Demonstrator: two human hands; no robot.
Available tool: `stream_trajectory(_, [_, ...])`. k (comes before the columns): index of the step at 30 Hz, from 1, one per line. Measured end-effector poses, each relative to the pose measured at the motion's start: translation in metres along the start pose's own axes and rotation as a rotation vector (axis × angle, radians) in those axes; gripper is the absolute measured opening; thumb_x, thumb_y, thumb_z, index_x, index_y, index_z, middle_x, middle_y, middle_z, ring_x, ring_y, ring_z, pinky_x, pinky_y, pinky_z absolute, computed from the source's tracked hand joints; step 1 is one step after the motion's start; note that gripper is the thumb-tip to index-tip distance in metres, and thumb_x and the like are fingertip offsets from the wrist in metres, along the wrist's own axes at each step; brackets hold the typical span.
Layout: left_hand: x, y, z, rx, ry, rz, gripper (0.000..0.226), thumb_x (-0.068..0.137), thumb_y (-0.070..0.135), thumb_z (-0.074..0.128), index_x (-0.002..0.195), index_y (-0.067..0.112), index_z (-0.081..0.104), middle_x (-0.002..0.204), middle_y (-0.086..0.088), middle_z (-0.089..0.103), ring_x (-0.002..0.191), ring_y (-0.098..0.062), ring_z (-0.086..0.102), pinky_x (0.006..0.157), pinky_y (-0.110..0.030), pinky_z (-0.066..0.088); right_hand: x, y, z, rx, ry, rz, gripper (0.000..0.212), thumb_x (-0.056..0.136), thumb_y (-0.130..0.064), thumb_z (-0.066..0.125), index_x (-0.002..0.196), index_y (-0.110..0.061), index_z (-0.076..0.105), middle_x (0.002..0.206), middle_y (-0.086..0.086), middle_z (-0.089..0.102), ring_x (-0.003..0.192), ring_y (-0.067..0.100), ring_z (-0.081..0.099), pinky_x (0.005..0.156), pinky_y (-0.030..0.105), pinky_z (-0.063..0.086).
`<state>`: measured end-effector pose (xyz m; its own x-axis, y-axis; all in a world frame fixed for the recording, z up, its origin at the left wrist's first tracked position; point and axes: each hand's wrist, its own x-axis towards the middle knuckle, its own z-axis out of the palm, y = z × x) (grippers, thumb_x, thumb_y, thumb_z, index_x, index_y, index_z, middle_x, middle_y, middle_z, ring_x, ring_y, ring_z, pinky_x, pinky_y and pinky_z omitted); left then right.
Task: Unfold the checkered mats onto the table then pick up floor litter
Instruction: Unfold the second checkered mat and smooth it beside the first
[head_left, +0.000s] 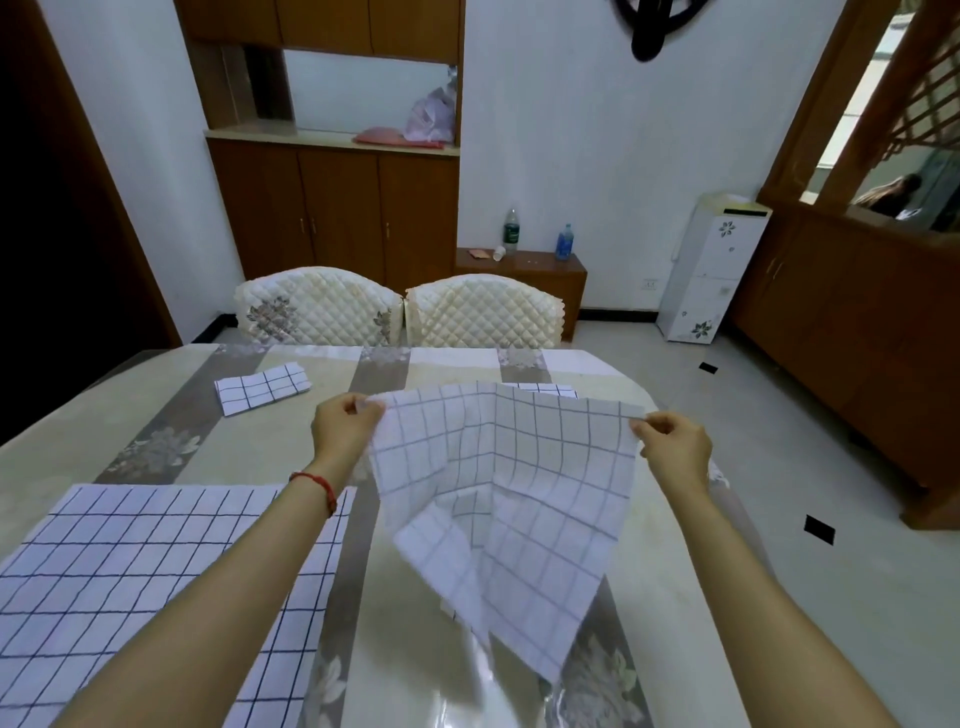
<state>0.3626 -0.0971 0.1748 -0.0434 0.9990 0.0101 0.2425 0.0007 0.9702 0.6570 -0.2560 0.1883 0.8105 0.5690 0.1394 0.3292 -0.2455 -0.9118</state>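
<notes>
The fingers (363, 408) of the left hand (344, 427) are pinching the top left corner of a checkered mat (506, 488), and the fingers (647, 428) of the right hand (675, 447) are pinching its top right corner, both closed tight on the cloth. The mat is hanging in the air between the two hands, above the right half of the surface (104, 415), with its creases bulging and its lower point drooping toward the glossy cover (the lowest tip is blurred). A second mat (156, 587) is lying flat and fully opened on the near left of the surface, partly under the left forearm, which is wearing a red string bracelet (317, 486). A folded mat (262, 387) is resting farther back on the left, and another folded one (543, 389) is peeking out just behind the held mat. Two quilted chairs (400, 309) are standing at the far edge.
</notes>
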Motion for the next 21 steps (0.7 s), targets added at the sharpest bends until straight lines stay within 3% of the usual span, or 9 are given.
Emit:
stream_trajectory(2, [0.014,0.011,0.003,0.01,0.048,0.048,0.035,0.075,0.014,0.06,0.048,0.017,0.039,0.051,-0.002,0.033,0.058,-0.019,0.032,0.056,-0.028,0.029,0.016,-0.006,0.002,0.021,0.033,0.003,0.012,0.081,-0.012,0.065,0.087,0.0,0.065,0.076,0.011,0.061,0.064,0.024,0.055,0.065,0.026,0.042])
stream_trajectory(4, [0.029,0.022,0.003,-0.013,0.1,0.099,0.031,0.074,0.017,0.06,0.05,0.014,0.041,0.054,-0.003,0.032,0.06,-0.018,0.031,0.057,-0.029,0.026,0.031,-0.012,0.0,0.033,0.079,-0.006,0.017,0.082,-0.015,0.064,0.091,-0.001,0.067,0.08,0.01,0.063,0.071,0.025,0.057,0.07,0.03,0.046])
stream_trajectory(7, [0.043,0.04,-0.006,-0.06,0.118,0.187,0.02,0.078,0.02,0.062,0.069,0.002,0.06,0.068,-0.01,0.049,0.069,-0.018,0.044,0.066,-0.031,0.038,0.043,-0.021,-0.008,0.1,0.135,-0.051,0.017,0.084,-0.016,0.063,0.093,-0.003,0.066,0.081,0.009,0.062,0.063,0.018,0.054,0.061,0.027,0.047])
stream_trajectory(9, [0.045,0.048,-0.016,-0.108,0.12,0.261,0.02,0.081,0.021,0.063,0.08,0.001,0.063,0.078,-0.012,0.057,0.077,-0.019,0.051,0.074,-0.034,0.045,0.044,-0.022,-0.018,0.148,0.17,-0.097,0.017,0.085,-0.017,0.062,0.096,-0.005,0.065,0.084,0.008,0.061,0.061,0.013,0.052,0.054,0.021,0.043])
stream_trajectory(12, [0.035,0.049,-0.029,-0.16,0.103,0.34,0.015,0.082,0.018,0.063,0.072,0.006,0.061,0.076,-0.007,0.059,0.076,-0.016,0.055,0.075,-0.029,0.048,0.037,-0.015,-0.033,0.239,0.226,-0.117,0.014,0.086,-0.018,0.061,0.096,-0.01,0.064,0.084,0.005,0.06,0.061,0.011,0.051,0.045,0.013,0.046])
stream_trajectory(14, [0.022,0.042,-0.035,-0.173,0.086,0.349,0.017,0.082,0.015,0.063,0.067,0.018,0.058,0.071,0.001,0.057,0.071,-0.009,0.054,0.069,-0.018,0.048,0.026,-0.005,-0.04,0.305,0.241,-0.109,0.004,0.086,-0.018,0.061,0.087,-0.016,0.063,0.078,0.002,0.059,0.054,0.006,0.052,0.042,0.008,0.044])
stream_trajectory(16, [0.006,0.029,-0.038,-0.21,0.089,0.323,0.011,0.082,0.011,0.064,0.073,0.017,0.062,0.071,0.005,0.057,0.071,-0.005,0.054,0.066,-0.012,0.046,0.009,0.006,-0.046,0.352,0.248,-0.113,0.01,0.086,-0.015,0.06,0.078,-0.022,0.059,0.074,0.001,0.059,0.047,0.003,0.057,0.044,0.01,0.047])
stream_trajectory(18, [-0.013,0.012,-0.042,-0.256,0.093,0.274,0.004,0.081,0.007,0.064,0.085,0.009,0.066,0.074,0.004,0.059,0.072,-0.005,0.055,0.064,-0.006,0.048,-0.01,0.021,-0.051,0.418,0.251,-0.104,0.015,0.087,-0.011,0.058,0.077,-0.022,0.057,0.073,0.0,0.061,0.052,0.001,0.063,0.05,0.012,0.051])
stream_trajectory(21, [-0.04,-0.02,-0.047,-0.248,0.028,0.219,0.014,0.08,0.003,0.064,0.076,0.016,0.065,0.073,0.001,0.061,0.067,0.0,0.059,0.062,-0.003,0.048,-0.037,0.052,-0.055,0.524,0.266,-0.03,0.02,0.087,-0.003,0.056,0.075,-0.019,0.056,0.061,-0.007,0.068,0.057,0.001,0.067,0.057,0.012,0.055])
